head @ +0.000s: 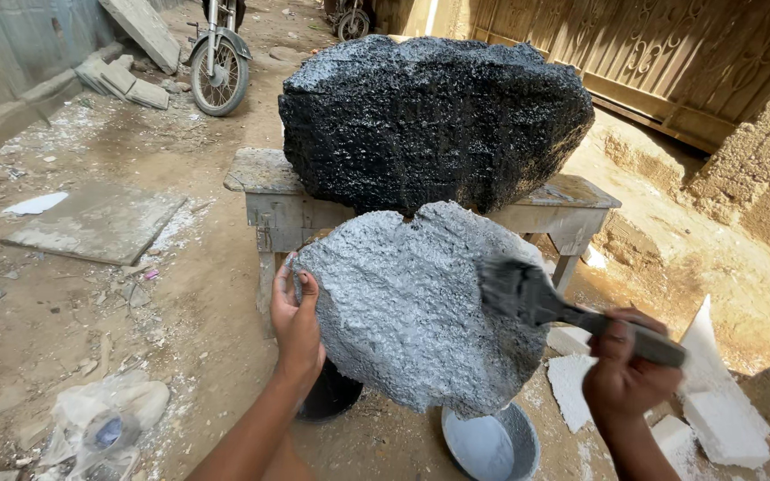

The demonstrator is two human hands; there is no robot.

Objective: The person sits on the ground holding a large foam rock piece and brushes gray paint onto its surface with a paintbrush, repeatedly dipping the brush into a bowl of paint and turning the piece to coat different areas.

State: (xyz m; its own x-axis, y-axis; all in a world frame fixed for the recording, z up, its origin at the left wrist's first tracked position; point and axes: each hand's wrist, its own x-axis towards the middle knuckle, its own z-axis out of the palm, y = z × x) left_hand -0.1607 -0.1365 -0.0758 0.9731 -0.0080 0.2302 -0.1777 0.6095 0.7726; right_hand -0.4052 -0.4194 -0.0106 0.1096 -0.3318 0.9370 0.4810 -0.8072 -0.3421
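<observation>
Head view, looking down at both hands. A rough, silver-painted rock-like slab (pixel 412 307) is held upright in the near centre, its broad face turned toward the camera so that the whole surface can be reached. The left hand (pixel 296 316) grips the slab's left edge, thumb on the front and fingers (pixel 289 264) curled behind it, steadying the piece from the side and leaving the face uncovered. The right hand (pixel 621 374) is closed around the handle of a flat paintbrush (pixel 528 294), whose dark bristles press against the right part of the slab. Directly below the slab's lower edge stands a small bucket of pale grey paint (pixel 492 444), close enough to catch drips and within short reach of the brush; a dark pot (pixel 331 396) stands just left of it, partly hidden by the slab.

Behind the slab, farther off, a larger black, glossy, rough block (pixel 434 120) rests on a weathered wooden bench (pixel 269 191). White foam-like offcuts (pixel 715 410) lie on the ground to the near right, close to the right hand. To the left lie a flat concrete slab (pixel 95 223) and a crumpled plastic bag (pixel 104 419). A motorcycle wheel (pixel 218 76) stands far left, and a carved wooden gate (pixel 634 53) closes the far right. The bench legs and bucket crowd the space beneath the work.
</observation>
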